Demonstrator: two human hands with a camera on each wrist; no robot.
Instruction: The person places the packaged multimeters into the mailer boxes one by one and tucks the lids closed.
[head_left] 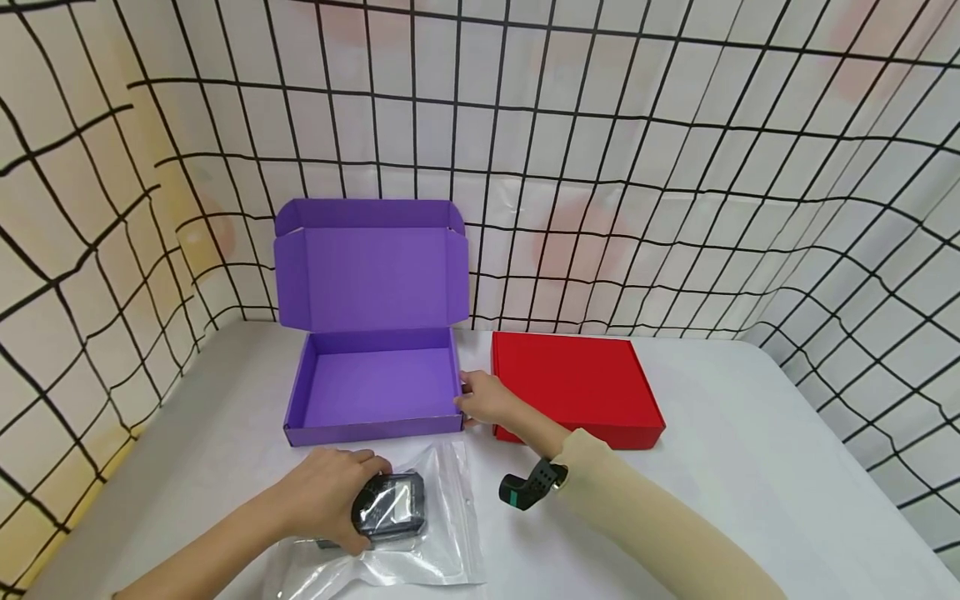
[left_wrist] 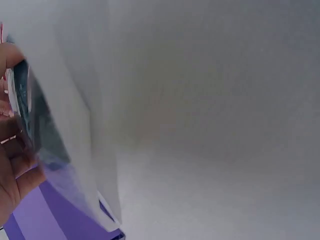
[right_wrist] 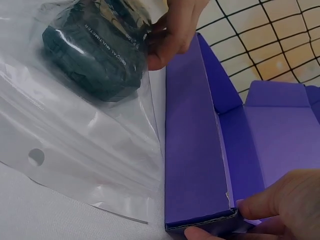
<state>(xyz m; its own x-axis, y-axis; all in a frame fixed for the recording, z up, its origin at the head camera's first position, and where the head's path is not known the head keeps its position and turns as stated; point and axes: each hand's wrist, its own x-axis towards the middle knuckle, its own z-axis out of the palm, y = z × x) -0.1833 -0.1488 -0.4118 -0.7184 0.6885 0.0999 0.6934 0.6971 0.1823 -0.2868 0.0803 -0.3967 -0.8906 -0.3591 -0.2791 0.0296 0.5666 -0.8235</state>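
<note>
My left hand (head_left: 326,496) grips a dark digital multimeter (head_left: 393,505) through its clear zip bag (head_left: 452,542), in front of the purple box. Lettering on the multimeter (right_wrist: 92,55) reads in the right wrist view. The purple cardboard box (head_left: 375,433) stands with its lid (head_left: 378,279) raised, and its inside shows bare. At the box's right wall, my right hand (head_left: 487,398) pinches the edge near the front corner, thumb over the rim and fingers outside. The left wrist view catches only the bag's side and part of the left hand (left_wrist: 12,175).
A closed red box (head_left: 573,383) lies just right of the purple one, under my right forearm. Behind the white table (head_left: 750,467) rises a black wire grid (head_left: 525,179) that also runs along both sides. A black band (head_left: 532,485) is on the right wrist.
</note>
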